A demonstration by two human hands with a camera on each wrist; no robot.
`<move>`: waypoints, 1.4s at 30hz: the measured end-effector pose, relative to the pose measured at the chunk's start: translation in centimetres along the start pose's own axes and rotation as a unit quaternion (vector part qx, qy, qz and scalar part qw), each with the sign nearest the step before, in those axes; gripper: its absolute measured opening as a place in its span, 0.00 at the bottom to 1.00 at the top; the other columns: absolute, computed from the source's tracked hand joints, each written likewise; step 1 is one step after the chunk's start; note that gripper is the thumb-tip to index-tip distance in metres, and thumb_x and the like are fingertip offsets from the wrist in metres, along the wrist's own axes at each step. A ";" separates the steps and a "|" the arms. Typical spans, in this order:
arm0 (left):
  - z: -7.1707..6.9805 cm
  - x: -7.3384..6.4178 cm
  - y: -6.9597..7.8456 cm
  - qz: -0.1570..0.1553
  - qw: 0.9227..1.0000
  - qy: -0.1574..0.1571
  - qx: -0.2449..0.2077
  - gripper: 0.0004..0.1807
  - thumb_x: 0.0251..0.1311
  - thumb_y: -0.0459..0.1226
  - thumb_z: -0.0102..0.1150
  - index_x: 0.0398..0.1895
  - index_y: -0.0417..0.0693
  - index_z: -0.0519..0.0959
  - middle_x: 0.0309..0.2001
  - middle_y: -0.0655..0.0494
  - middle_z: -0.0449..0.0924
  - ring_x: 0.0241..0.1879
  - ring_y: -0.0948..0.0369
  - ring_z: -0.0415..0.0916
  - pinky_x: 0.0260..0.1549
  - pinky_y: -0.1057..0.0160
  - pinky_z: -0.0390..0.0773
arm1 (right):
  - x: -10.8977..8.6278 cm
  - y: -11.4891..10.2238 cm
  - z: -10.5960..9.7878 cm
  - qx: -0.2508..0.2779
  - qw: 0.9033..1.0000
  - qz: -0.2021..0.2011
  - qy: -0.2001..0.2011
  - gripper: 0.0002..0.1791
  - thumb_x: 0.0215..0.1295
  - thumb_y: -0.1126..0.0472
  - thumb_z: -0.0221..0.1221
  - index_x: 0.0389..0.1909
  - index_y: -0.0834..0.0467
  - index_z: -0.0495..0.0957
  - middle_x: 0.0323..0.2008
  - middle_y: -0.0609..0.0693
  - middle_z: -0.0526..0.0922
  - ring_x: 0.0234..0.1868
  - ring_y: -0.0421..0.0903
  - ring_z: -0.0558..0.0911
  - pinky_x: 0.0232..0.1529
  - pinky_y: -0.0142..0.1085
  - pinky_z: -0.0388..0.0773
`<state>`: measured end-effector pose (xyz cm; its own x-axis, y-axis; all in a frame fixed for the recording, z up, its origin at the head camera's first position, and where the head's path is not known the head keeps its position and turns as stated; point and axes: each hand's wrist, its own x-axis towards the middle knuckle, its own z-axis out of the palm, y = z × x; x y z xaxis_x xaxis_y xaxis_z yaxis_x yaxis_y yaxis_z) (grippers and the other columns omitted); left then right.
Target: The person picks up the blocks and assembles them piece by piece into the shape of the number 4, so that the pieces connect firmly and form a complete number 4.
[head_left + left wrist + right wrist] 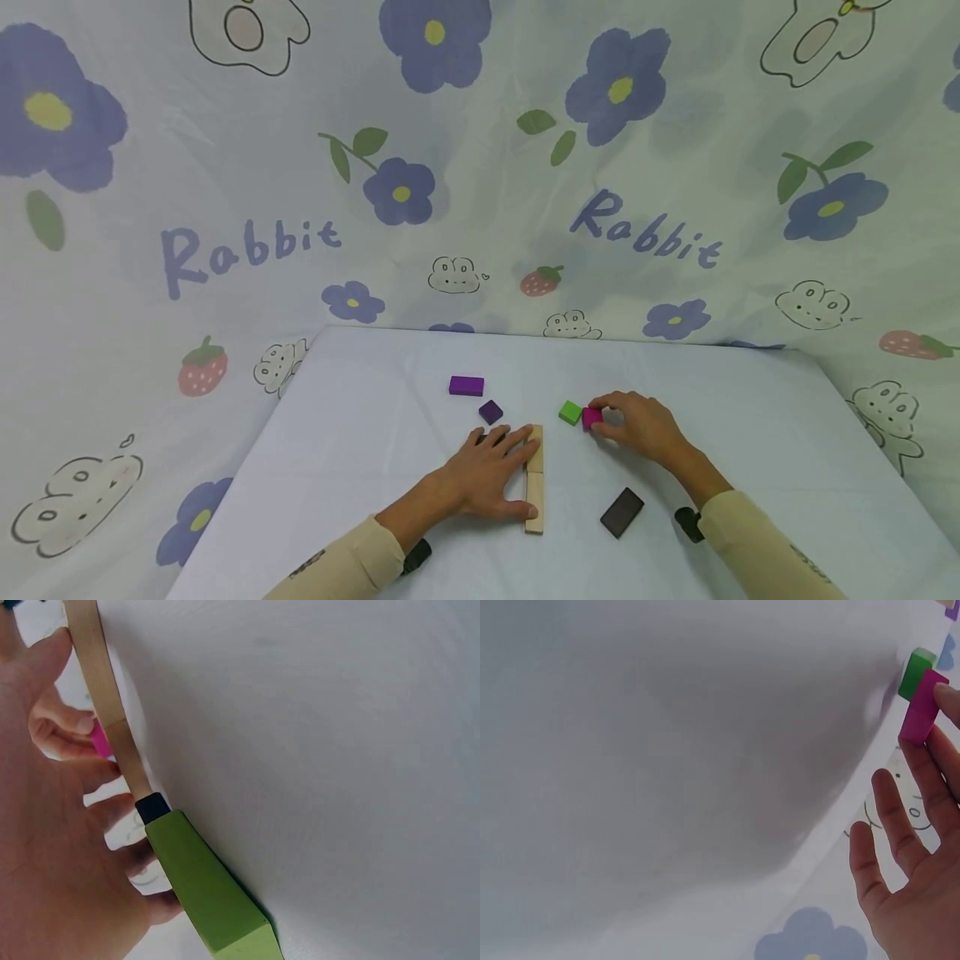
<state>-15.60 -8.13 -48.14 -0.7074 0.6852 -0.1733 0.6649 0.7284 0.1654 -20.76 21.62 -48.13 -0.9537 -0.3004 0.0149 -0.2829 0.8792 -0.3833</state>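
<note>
My left hand spreads over two pale wooden blocks laid end to end. Its thumb touches the near wooden block, and its index fingertip reaches the far wooden block. In the left wrist view, a large green block and a small dark block line up beyond the wood beside my fingers; in the head view the hand hides this green block. Between thumb and index finger, my right hand pinches a magenta block. It sits against a small bright green block.
Toward the back of the white table lie a purple block and a small dark purple block. A dark brown block rests at the front, between the forearms. Behind the table hangs a printed cloth.
</note>
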 end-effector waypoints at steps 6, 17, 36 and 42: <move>0.1 0.1 -0.1 -0.001 1.000 -0.001 0.000 0.52 0.60 0.74 0.45 0.82 0.59 0.53 0.81 0.59 0.46 0.77 0.50 0.51 0.69 0.37 0.56 | 0.1 -0.3 -0.3 0.002 1.000 0.005 0.001 0.21 0.59 0.53 0.72 0.54 0.50 0.85 0.50 0.52 0.86 0.52 0.56 0.82 0.49 0.54 0.81; 0.0 0.0 -0.1 0.003 1.000 0.000 0.002 0.51 0.61 0.74 0.46 0.81 0.59 0.54 0.81 0.58 0.47 0.76 0.50 0.52 0.69 0.38 0.57 | 0.5 -0.9 -1.1 0.009 1.000 0.009 -0.004 0.20 0.61 0.53 0.71 0.54 0.50 0.85 0.51 0.52 0.85 0.54 0.57 0.81 0.50 0.55 0.80; 0.0 0.1 -0.1 -0.003 1.000 -0.007 0.010 0.52 0.60 0.74 0.45 0.82 0.60 0.53 0.81 0.59 0.46 0.77 0.51 0.51 0.69 0.38 0.57 | 1.7 -2.3 -0.8 0.004 1.000 -0.021 0.000 0.20 0.61 0.51 0.72 0.53 0.48 0.85 0.49 0.48 0.86 0.52 0.53 0.82 0.50 0.52 0.80; 0.0 0.1 0.0 -0.007 1.000 -0.009 0.011 0.52 0.60 0.74 0.45 0.82 0.60 0.53 0.81 0.60 0.46 0.77 0.51 0.51 0.69 0.38 0.57 | 2.0 -2.9 -0.6 0.005 0.999 -0.036 0.007 0.20 0.60 0.52 0.72 0.53 0.49 0.85 0.49 0.48 0.86 0.52 0.52 0.83 0.51 0.52 0.80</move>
<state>-15.67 -8.01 -48.14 -0.7127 0.6745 -0.1927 0.6598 0.7378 0.1423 -21.86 18.71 -46.44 -0.9321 -0.3579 0.0560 -0.3503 0.8513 -0.3905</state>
